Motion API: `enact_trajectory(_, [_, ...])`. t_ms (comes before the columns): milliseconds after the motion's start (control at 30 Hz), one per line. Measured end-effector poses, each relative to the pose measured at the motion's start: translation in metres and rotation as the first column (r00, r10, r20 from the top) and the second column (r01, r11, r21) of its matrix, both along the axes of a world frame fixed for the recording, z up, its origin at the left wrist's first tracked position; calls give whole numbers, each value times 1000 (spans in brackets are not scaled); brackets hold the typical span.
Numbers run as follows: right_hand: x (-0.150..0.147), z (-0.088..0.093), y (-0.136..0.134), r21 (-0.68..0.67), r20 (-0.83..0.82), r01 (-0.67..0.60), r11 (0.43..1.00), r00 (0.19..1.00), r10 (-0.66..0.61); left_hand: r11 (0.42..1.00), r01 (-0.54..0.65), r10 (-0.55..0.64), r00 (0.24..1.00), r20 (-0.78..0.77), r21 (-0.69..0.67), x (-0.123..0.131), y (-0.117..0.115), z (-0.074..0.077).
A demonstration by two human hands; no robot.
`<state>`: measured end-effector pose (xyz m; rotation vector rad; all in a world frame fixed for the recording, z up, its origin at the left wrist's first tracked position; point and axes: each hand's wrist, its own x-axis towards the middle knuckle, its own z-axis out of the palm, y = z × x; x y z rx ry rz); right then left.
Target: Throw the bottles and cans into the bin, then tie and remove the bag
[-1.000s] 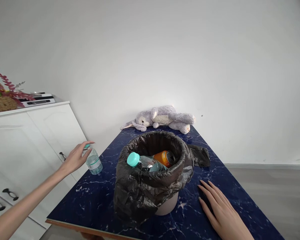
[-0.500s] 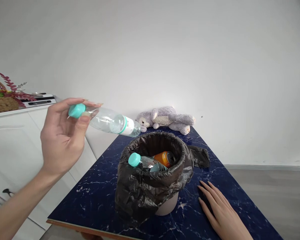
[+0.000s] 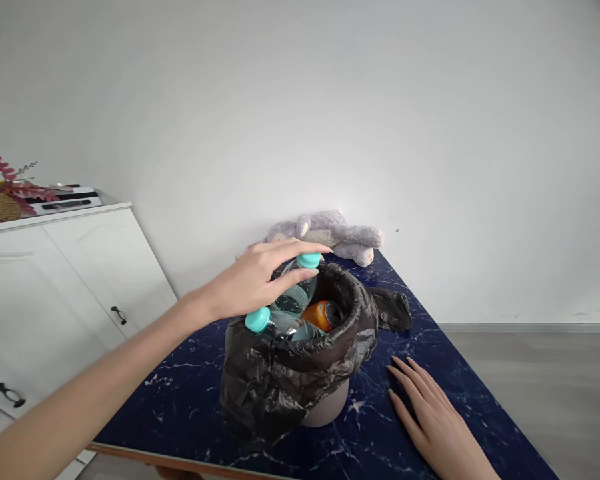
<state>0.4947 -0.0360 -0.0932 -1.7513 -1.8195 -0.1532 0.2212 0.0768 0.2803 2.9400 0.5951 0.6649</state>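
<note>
My left hand (image 3: 260, 272) reaches over the bin, its thumb and fingers closed about the teal cap of a clear plastic bottle (image 3: 296, 298). That bottle stands tilted, cap up, with its lower part inside the bin's mouth. A second clear bottle (image 3: 285, 327) with a teal cap lies in front of it, beside an orange can (image 3: 320, 315). A black plastic bag (image 3: 275, 387) lines the bin (image 3: 327, 405) and hangs over its rim. To the right, my right hand (image 3: 433, 417) rests on the tabletop with fingers stretched out, holding nothing.
The bin stands on a dark blue marbled table (image 3: 180, 373). Behind it a plush toy (image 3: 337, 237) lies against the wall, partly hidden by my left hand. A white cabinet (image 3: 100, 260) is at the left, with a wicker basket (image 3: 0, 207) on top.
My left hand has carried the bottle rightward and down into the bin's mouth, turning it from nearly level to cap up. My right hand stays on the table. The view has shifted slightly.
</note>
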Motion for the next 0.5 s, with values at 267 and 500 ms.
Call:
enact_trajectory(267, [0,2,0,-7,19,6,1000,1000,-6,981,31,35,944,328,-193,-24,2,-8])
enact_trajectory(500, [0,1,0,-45,-16,-5,999,1000,4,822,-348,526,767,368,-450,-92,11,-63])
